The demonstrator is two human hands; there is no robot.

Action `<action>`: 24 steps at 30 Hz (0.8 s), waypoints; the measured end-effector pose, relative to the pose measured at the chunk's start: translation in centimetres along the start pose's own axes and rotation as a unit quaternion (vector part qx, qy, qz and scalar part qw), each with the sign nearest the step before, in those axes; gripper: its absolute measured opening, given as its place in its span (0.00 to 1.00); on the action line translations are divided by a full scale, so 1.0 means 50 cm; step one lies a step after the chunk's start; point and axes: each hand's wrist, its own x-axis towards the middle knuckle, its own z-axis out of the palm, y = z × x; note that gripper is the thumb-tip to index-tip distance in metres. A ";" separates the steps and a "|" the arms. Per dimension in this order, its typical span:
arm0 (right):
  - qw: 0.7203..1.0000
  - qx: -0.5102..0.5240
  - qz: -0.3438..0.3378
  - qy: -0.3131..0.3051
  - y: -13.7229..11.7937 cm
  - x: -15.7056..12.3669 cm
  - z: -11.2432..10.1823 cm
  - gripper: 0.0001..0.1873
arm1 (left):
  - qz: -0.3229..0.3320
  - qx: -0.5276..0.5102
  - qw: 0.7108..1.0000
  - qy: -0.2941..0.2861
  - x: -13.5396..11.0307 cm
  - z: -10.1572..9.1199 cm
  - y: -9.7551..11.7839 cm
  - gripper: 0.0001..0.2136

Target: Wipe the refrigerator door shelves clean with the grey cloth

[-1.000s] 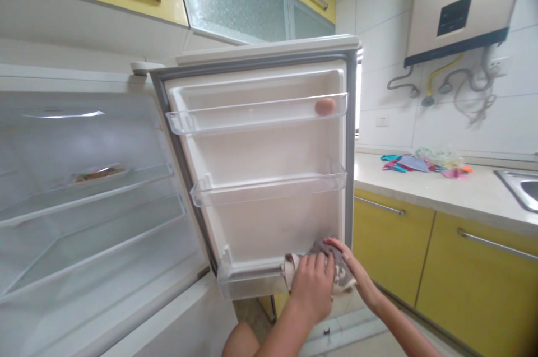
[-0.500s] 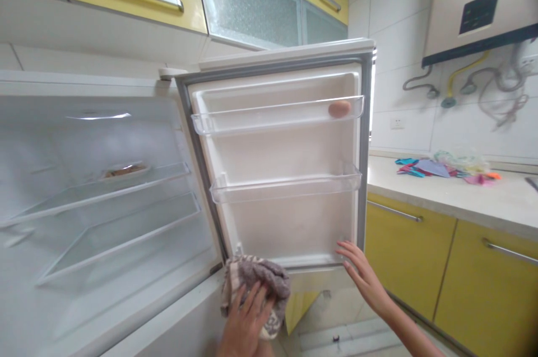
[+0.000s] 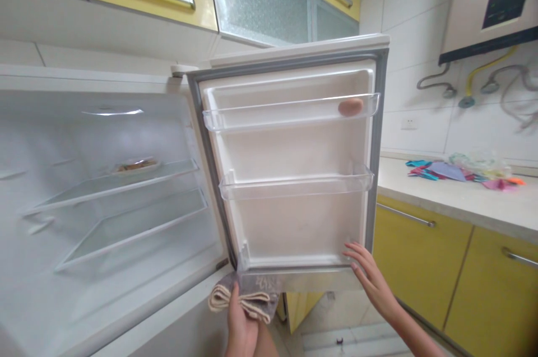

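Note:
The refrigerator door (image 3: 294, 222) stands open, its inner side facing me. My left hand (image 3: 242, 326) grips a folded grey-brown and cream cloth (image 3: 256, 304) just under the door's lower left corner, thumb on top. Part of the cloth shows through what looks like a clear plastic strip along the door bottom. At the lower right corner is my right hand (image 3: 367, 270), fingers outstretched against or very near the door; exact contact I cannot make out. Above the hands are a middle clear door shelf (image 3: 298, 186) and an upper clear shelf (image 3: 273, 116) holding an egg (image 3: 350, 107).
Left of the door, the refrigerator's inside has glass shelves (image 3: 138, 225) and a dish of food (image 3: 137, 165). On the right, a counter (image 3: 420, 191) carries colourful cloths (image 3: 448, 171) and plastic bags. A water heater (image 3: 483, 9) hangs above. Yellow cabinets (image 3: 420, 256) stand below.
My left hand has turned from lying flat over the cloth to gripping its folded edge, thumb up. The cloth sits slightly lower. My right hand stays at the door corner. The view shifted slightly left.

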 end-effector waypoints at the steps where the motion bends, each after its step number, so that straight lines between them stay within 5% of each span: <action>1: 1.000 0.004 0.002 0.001 0.000 0.000 0.000 0.21 | -0.031 -0.027 0.999 -0.002 -0.001 -0.006 -0.003 0.10; 7: 1.000 0.025 0.010 -0.002 -0.010 -0.002 -0.003 0.21 | -0.098 0.036 0.994 -0.010 -0.034 -0.011 -0.112 0.09; 16: 0.999 0.028 0.011 -0.037 -0.020 0.000 -0.018 0.23 | -0.251 -0.003 0.960 -0.128 -0.192 0.157 -0.318 0.11; 20: 0.998 0.020 0.004 -0.066 -0.025 0.001 -0.032 0.23 | -0.300 0.023 0.934 -0.191 -0.257 0.207 -0.351 0.16; 24: 0.997 0.014 0.000 -0.077 -0.028 0.003 -0.041 0.23 | -0.292 0.030 0.942 -0.160 -0.266 0.208 -0.335 0.15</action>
